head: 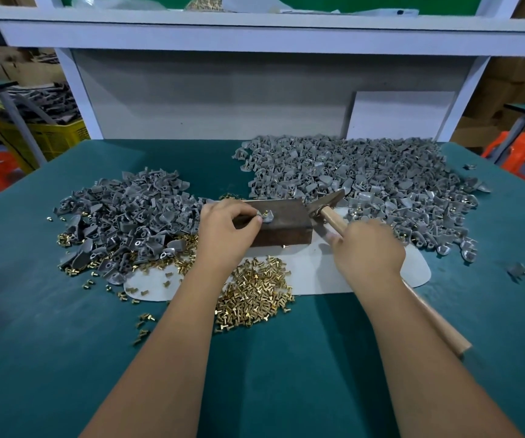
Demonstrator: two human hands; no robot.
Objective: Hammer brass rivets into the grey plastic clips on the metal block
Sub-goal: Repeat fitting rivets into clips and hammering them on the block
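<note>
A flat teal-green felt-topped desk (65, 358) carries 2 heaps of grey plastic clips (128, 216), scattered brass rivets (254, 295), a pale oval mat (318, 273) and a brown rectangular metal block (283, 222).

Count on the bench: one metal block (278, 224); one hammer (337, 213) with a wooden handle; one grey plastic clip (267, 216) on the block, carrying one brass rivet (266, 212). Two heaps of grey clips, a left heap (128, 222) and a larger right heap (365, 181), each too numerous to count. One main heap of loose brass rivets (254, 295), likewise uncountable, with scattered strays. Two hands in view: left hand (228, 229), right hand (368, 251). One white mat (318, 273).
</note>
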